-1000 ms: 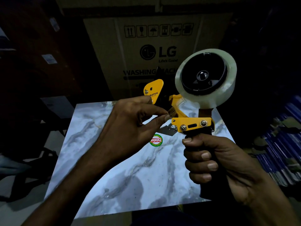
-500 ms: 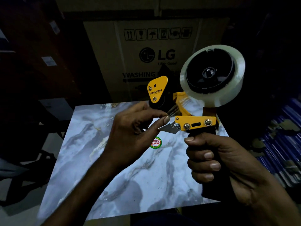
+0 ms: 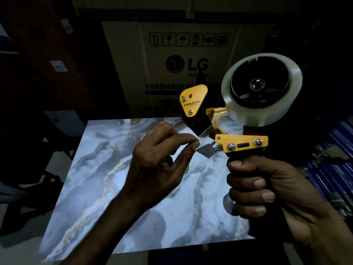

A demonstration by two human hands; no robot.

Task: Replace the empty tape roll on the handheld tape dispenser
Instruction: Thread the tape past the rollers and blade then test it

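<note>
My right hand (image 3: 267, 190) is wrapped around the black handle of the yellow tape dispenser (image 3: 241, 145) and holds it upright above the table. A full roll of clear tape (image 3: 238, 104) sits on its black hub. The yellow guard marked XMUNIX (image 3: 193, 101) and a black roller are to the roll's left. My left hand (image 3: 158, 169) has thumb and forefinger pinched together at the edge of the metal flap (image 3: 206, 151), just below the roller. A thin clear tape end seems to run from the roller to those fingertips.
A marble-patterned table top (image 3: 114, 188) lies under both hands, with a small round sticker (image 3: 186, 169) partly hidden by my left hand. A large LG cardboard box (image 3: 187, 64) stands behind the table. Blue striped material (image 3: 334, 169) is at the right. The room is dark.
My left fingertips have come down from the gap beside the roller to the metal flap. The dispenser has tipped slightly and moved right in my right hand.
</note>
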